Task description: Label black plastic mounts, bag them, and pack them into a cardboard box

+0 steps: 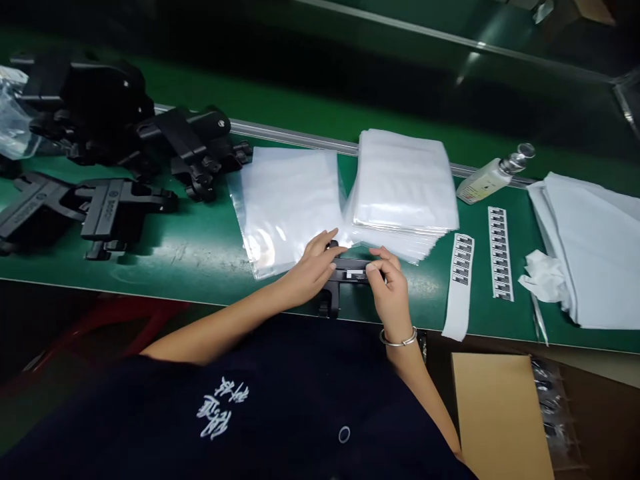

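Note:
A black plastic bracket (341, 265) lies at the front edge of the green bench, close to my body. On its upper face is a small white-and-black label (356, 274). My left hand (309, 272) grips the bracket's left end, with the fingers reaching over its far side. At the other end, my right hand (391, 288) has its thumb and index finger pinched on the bracket, right beside the label. Part of the bracket is hidden beneath my fingers. Clear plastic bags (295, 193) lie just beyond my hands.
Several black brackets (113, 210) and bulkier black assemblies (195, 143) crowd the left. A bag stack (405, 180) stands behind my hands. Rightward are label strips (462, 260), a pump bottle (487, 180), crumpled tissue (544, 275), tweezers (539, 320) and white sheets (600, 260). A cardboard box (500, 413) sits below.

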